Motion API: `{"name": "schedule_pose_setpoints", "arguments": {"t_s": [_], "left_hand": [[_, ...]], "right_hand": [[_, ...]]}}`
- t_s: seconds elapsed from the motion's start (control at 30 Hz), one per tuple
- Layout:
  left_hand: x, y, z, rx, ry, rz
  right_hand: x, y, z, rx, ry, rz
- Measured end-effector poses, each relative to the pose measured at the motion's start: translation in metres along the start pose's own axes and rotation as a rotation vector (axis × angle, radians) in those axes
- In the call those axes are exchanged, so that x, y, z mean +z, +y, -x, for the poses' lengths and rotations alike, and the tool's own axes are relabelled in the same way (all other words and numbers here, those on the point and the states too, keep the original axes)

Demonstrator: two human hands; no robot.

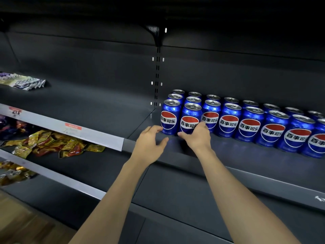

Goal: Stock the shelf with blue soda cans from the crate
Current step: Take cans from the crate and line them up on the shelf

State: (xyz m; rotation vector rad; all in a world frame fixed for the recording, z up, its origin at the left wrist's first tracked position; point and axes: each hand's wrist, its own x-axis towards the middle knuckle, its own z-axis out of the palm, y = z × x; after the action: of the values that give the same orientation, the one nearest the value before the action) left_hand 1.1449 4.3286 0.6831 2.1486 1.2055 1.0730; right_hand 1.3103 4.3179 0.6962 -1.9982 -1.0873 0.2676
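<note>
Right hand (197, 136) is gripping front blue can (190, 118) on shelf (246, 155); left hand (149, 143) is hovering loose-fingered, possibly touching neighbouring can (169, 117).

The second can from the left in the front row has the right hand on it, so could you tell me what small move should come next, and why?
Probably let go. The right hand grips the second can, which already stands upright on the shelf, level with the front row. The left hand is open beside the corner can.
</note>
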Motion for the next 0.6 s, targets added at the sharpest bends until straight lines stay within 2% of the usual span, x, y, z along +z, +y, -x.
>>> {"name": "schedule_pose_setpoints", "arguments": {"t_s": [0.37, 0.6], "left_hand": [[0.006, 0.000, 0.014, 0.027, 0.017, -0.018], [0.002, -0.007, 0.039, 0.124, 0.085, -0.110]], "right_hand": [[-0.005, -0.006, 0.012, 0.027, -0.019, -0.008], [-0.016, 0.001, 0.064, -0.135, 0.085, 0.050]]}}
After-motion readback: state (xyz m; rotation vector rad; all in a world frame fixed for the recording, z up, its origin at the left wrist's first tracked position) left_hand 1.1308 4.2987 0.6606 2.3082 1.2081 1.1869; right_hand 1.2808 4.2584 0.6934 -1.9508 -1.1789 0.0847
